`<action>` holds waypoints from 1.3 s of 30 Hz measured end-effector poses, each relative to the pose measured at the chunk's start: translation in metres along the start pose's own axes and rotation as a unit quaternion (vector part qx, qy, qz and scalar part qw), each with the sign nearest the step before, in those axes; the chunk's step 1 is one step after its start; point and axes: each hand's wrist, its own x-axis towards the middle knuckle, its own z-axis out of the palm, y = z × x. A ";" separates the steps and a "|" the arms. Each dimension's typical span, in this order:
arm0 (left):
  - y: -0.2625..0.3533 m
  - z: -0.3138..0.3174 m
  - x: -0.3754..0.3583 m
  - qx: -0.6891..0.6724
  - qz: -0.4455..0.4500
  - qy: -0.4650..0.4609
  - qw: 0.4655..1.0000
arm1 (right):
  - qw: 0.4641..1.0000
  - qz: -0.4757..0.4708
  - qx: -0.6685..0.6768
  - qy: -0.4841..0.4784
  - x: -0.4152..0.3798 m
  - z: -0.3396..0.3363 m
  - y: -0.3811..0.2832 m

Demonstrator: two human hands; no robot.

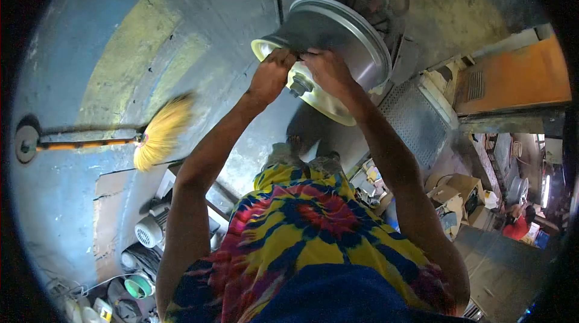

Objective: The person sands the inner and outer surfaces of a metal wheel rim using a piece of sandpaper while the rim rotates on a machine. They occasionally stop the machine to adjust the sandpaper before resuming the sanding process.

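Note:
A metal wheel rim point(369, 67) stands tilted in front of me, its barrel dark grey and its face edge pale and shiny. My left hand point(272, 73) is closed on the near face of the rim, knuckles up. Close beside it, my right hand point(327, 70) also has its fingers curled onto that face. Both sets of fingertips are hidden behind the metal. Just below the hands, a dark nut-like fitting point(300, 84) sits at the middle of the rim's face.
On the left, a straw broom point(161, 133) hangs against the blue and yellow wall point(120, 52). Below it sits a grey electric motor point(151, 231) near a green bowl point(139, 287). To the right are a textured metal plate point(416, 121), an orange panel point(512, 79) and cardboard boxes point(461, 193).

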 end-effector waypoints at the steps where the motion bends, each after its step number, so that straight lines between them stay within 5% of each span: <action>1: -0.001 0.003 -0.001 0.000 -0.003 0.001 1.000 | 1.000 -0.016 0.002 0.025 -0.001 -0.001 -0.001; 14: 0.010 0.001 -0.001 -0.015 -0.022 0.025 0.999 | 0.998 -0.032 -0.044 0.037 -0.011 0.023 0.015; 20: 0.016 0.001 -0.003 -0.010 -0.008 0.028 1.000 | 0.987 -0.076 -0.070 0.120 -0.017 0.022 0.015; 22: 0.018 0.003 -0.003 -0.009 -0.002 0.034 0.999 | 0.998 -0.018 -0.047 0.028 -0.017 0.008 0.006; 39: 0.054 0.010 -0.005 -0.013 0.023 -0.041 0.999 | 0.997 0.040 -0.026 0.053 -0.067 0.008 0.005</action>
